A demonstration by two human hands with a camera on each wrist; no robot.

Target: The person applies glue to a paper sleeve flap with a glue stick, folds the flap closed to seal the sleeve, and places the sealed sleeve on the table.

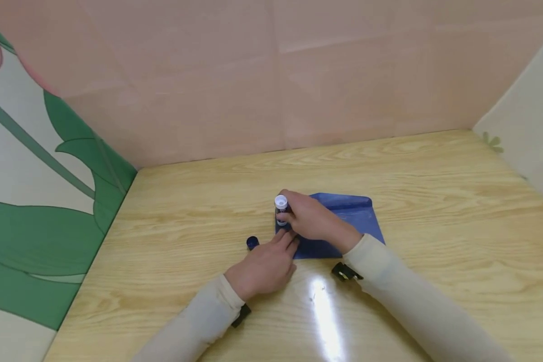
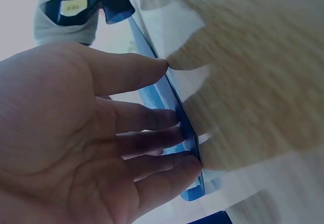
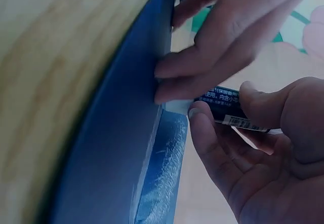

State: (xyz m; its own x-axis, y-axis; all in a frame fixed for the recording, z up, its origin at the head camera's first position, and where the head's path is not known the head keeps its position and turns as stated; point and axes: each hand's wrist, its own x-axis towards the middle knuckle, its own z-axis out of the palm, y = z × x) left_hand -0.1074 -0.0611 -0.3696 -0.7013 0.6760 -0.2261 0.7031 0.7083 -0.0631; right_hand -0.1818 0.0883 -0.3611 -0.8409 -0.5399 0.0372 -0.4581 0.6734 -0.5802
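Observation:
A dark glue stick with a white base [image 1: 281,202] stands nearly upright, base up, over the left end of a folded blue paper sheet [image 1: 357,218]. My right hand [image 1: 314,218] grips it between thumb and fingers. In the right wrist view, the stick's printed label [image 3: 223,100] shows, and its pale end meets the sheet at a strip with whitish streaks [image 3: 164,183]. My left hand [image 1: 264,266] rests its extended fingertips on the sheet's near left edge, close to the stick. Those fingers look fairly straight in the left wrist view.
A small dark blue cap [image 1: 252,243] lies on the wood-grain table [image 1: 185,216], just left of my left hand. Behind the table rises a pink wall [image 1: 253,90]. Black straps with mounts [image 1: 346,271] sit at both wrists.

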